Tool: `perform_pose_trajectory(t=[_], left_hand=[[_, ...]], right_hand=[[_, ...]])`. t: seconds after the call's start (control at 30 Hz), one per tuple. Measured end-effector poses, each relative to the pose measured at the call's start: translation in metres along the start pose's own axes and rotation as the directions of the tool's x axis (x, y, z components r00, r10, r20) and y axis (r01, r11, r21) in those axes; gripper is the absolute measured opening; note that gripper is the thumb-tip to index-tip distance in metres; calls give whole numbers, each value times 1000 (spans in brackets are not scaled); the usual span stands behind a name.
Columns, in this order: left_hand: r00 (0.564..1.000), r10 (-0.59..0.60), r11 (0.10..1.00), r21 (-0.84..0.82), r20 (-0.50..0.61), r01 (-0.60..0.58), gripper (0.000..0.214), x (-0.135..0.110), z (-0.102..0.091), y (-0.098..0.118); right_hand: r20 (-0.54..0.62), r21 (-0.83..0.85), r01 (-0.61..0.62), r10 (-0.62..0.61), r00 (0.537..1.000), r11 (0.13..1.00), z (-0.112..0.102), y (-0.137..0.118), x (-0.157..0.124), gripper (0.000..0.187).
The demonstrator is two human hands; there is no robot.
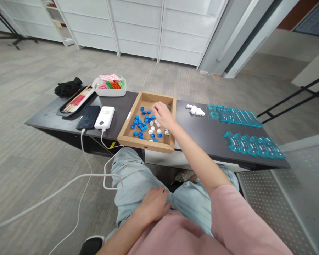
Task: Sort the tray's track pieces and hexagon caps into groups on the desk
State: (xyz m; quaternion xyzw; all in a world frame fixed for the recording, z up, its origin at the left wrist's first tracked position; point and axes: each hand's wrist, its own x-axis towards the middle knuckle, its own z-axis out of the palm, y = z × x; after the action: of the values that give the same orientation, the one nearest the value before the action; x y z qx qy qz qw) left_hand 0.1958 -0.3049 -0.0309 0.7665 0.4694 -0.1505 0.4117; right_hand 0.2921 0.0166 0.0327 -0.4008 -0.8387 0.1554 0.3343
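My right hand (162, 114) reaches over a shallow cardboard box (149, 142), its fingers bent and drawn together; whatever is in the fingertips is hidden. Small blue hexagonal pieces (140, 124) lie scattered in the box, mostly on its left side. Below my right hand are several white pieces (152, 129) of similar shape, some partly covered by the hand. My left hand (154, 204) rests on my lap, holding nothing, with its fingers loosely laid out.
Right of the box lies a cluster of white pieces (195, 110), then two rows of clear teal plastic parts (239, 117). Left are a white power bank (104, 117), a black phone (88, 117), a black tray (77, 101) and a white basket (111, 92). Cables hang off the front edge.
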Motion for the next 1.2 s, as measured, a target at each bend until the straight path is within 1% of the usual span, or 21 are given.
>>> perform_pose_trajectory(t=[0.07, 0.13, 0.2, 0.23, 0.3, 0.33, 0.37, 0.4, 0.47, 0.53, 0.6, 0.63, 0.7, 0.77, 0.87, 0.93, 1.03, 1.07, 1.1, 1.13, 1.2], left_hand=[[1000, -7, 1000, 1, 2, 7, 62, -1, -2, 0], [1000, -13, 1000, 2, 4, 13, 63, -2, -3, 1], [1000, -14, 1000, -1, 7, 14, 64, -2, -4, 1], [1000, -13, 1000, -3, 10, 13, 65, -1, -4, 1], [1000, -10, 1000, -8, 12, 10, 65, 0, -3, 1], [1000, -8, 1000, -11, 12, 8, 64, 0, -3, 1], [1000, -6, 1000, -14, 11, 6, 64, 0, -2, 1], [1000, -4, 1000, -18, 11, 4, 63, 1, -2, 1], [1000, 0, 1000, -25, 11, 0, 62, 1, -2, 1], [1000, 1, 999, -33, 12, 0, 62, 0, -3, 1], [1000, -1, 999, -39, 15, 1, 62, -1, -4, 2], [1000, -1, 999, -41, 17, 1, 62, -1, -5, 3], [1000, -1, 999, -40, 21, 1, 63, -2, -7, 4], [1000, -3, 1000, -30, 24, 4, 63, -3, -7, 5], [1000, -9, 1000, -11, 21, 9, 63, -2, -7, 3], [1000, -12, 1000, -2, 14, 12, 63, -1, -5, 2], [1000, -8, 1000, 2, 10, 8, 63, -1, -4, 1], [1000, -5, 1000, 1, 11, 5, 63, -1, -3, 1], [1000, -1, 1000, 0, 11, 1, 64, -1, -3, 1], [1000, 2, 1000, -2, 10, -2, 64, -1, -3, 1], [1000, 8, 1000, -6, 8, -8, 64, -1, -3, 2]], right_hand=[[140, -3, -10, 10, 990, 1000, 19, -12, 16, 34], [254, -26, -84, 87, 963, 996, 32, -17, 22, 41], [367, -92, -123, 148, 918, 988, 38, -18, 19, 59], [429, -133, -106, 154, 890, 985, 39, -19, 15, 73], [545, -197, -14, 121, 830, 980, 37, -20, 6, 98], [589, -213, 36, 99, 802, 976, 35, -20, 2, 100], [617, -223, 74, 82, 782, 972, 32, -21, -1, 94], [632, -236, 95, 79, 771, 967, 28, -21, -4, 83], [624, -295, 94, 117, 773, 951, 18, -19, -9, 61], [568, -389, 56, 191, 801, 920, 9, -14, -11, 49], [492, -434, 6, 231, 839, 901, 5, -9, -12, 51], [468, -419, -7, 223, 855, 908, 6, -7, -10, 54], [469, -335, 6, 162, 868, 942, 15, -5, -5, 63], [508, -249, 52, 84, 857, 967, 29, -8, 3, 68], [544, -190, 111, 10, 839, 975, 51, -17, 16, 73], [552, -175, 160, -38, 833, 972, 56, -23, 22, 68], [588, -189, 222, -71, 806, 957, 49, -24, 22, 39], [601, -206, 230, -63, 797, 951, 43, -21, 21, 32], [599, -237, 229, -44, 800, 944, 38, -17, 19, 28], [578, -281, 214, -13, 816, 936, 32, -12, 17, 27], [477, -399, 123, 91, 874, 909, 22, -2, 10, 32]])
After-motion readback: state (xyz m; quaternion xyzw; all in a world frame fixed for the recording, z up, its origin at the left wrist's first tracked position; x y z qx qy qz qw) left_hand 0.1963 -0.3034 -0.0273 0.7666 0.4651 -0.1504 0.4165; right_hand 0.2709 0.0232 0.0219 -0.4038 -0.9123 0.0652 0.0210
